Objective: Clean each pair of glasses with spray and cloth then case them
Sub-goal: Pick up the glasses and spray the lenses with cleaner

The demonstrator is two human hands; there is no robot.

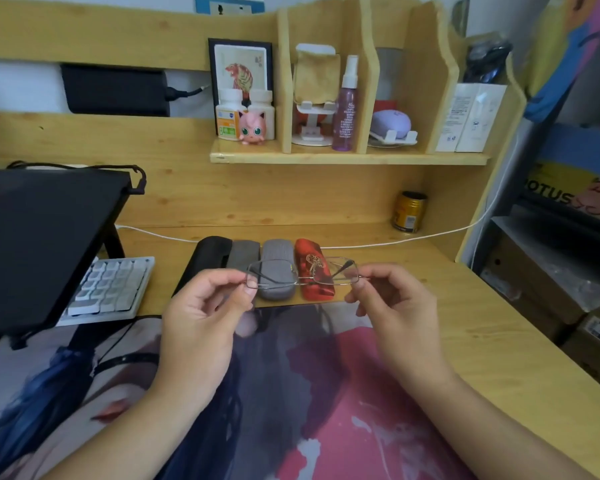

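A: How far along does this look?

B: Early, or between pairs, I'd judge. Both hands hold one pair of glasses (303, 274) up above the near edge of the worktop (482, 306), and neither spray nor cloth is in play. The spray bottle (346, 105), purple with a white nozzle, stands on the shelf (347, 157) at the far right, and a tan cloth (315, 77) hangs on a white stand just left of it.

A: And the cases?

B: Four lie side by side at the far edge of the mat (326, 393): a black case (210, 252) on the left, then a dark grey case (243, 251), a light grey case (277, 271) and a red case (315, 268). All seem closed (whether any already holds a cleaned pair, I cannot tell).

A: How are the glasses held?

B: The left hand (201, 313) pinches the left end of the frame between thumb and forefinger; the right hand (395, 306) pinches the right end the same way. The other fingers are curled loosely.

A: What do they look like?

B: Thin metal wire rims, rectangular clear lenses, temples folded behind with dark tips. They hang level, just in front of the two right-hand cases. Smudges on the lenses are too fine to make out, so spraying, wiping and casing appear to remain for this pair.
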